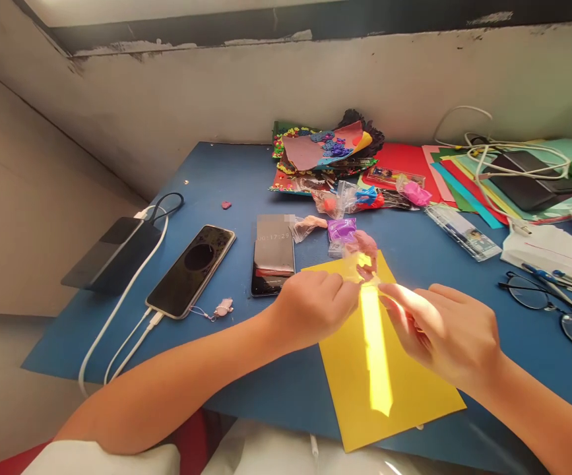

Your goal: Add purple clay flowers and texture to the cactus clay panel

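My left hand [318,307] and my right hand [441,323] meet over a yellow sheet of paper [355,402]. Both are closed, fingertips pinching the near edge of a small clear plastic bag with a pinkish-brown lump of modelling clay [366,245] in it. Whether the bag's mouth is open I cannot tell. A bright strip of sunlight falls across the paper between my hands. Just beyond them lies a bag of purple clay [342,230], and left of that a bag of peach clay [311,225]. Under my left wrist's far side is a phone showing a timer [273,254].
A charging phone [190,270] and a black device [115,254] with white cables lie left. Decorated craft pieces [310,152] are stacked at the back, beside coloured papers [399,165]. Eyeglasses [530,292] and a black box [528,178] under a white cable are at the right.
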`<move>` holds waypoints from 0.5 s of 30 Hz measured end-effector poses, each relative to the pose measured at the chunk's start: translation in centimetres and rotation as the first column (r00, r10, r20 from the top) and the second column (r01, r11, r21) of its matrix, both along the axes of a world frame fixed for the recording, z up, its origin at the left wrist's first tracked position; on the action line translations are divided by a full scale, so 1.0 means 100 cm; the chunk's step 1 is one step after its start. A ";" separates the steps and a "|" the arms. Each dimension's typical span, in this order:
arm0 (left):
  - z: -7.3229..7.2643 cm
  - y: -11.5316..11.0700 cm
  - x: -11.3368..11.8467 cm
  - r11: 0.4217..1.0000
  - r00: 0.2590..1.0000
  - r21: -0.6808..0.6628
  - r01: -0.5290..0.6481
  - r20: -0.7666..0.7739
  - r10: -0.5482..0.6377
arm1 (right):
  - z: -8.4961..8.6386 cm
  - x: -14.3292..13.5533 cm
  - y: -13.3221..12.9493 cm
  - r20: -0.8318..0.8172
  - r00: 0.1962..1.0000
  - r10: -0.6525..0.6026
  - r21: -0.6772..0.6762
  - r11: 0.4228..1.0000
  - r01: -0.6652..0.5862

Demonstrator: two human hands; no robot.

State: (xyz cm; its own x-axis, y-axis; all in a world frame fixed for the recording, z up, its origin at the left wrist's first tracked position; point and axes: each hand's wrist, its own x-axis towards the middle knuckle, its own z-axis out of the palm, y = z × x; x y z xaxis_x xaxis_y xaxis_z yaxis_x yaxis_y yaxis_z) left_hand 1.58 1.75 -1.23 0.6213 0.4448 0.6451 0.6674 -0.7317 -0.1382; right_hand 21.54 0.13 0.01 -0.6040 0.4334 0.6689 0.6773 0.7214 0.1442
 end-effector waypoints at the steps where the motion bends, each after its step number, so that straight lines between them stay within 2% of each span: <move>1: 0.002 0.004 -0.002 0.999 1.000 0.041 -0.004 -0.026 0.006 | 0.000 0.001 0.001 -0.007 1.000 0.010 -0.006 1.000 -0.010; 4: 0.007 0.013 -0.006 0.988 0.996 0.153 0.028 -0.085 -0.015 | -0.002 0.004 0.005 -0.020 1.000 0.022 -0.013 1.000 -0.022; 6: 0.009 0.016 -0.008 0.982 0.991 0.181 0.057 -0.127 -0.034 | -0.005 0.006 0.006 -0.032 0.999 0.042 -0.027 0.999 -0.042; 11: 0.011 0.015 -0.009 0.987 0.994 0.156 0.033 -0.105 -0.016 | -0.009 0.007 0.007 -0.060 0.992 0.115 -0.046 0.992 -0.118; 15: 0.011 0.013 -0.008 0.991 0.997 0.123 0.059 -0.066 -0.052 | -0.011 0.004 0.007 -0.146 0.984 0.100 -0.108 0.987 -0.117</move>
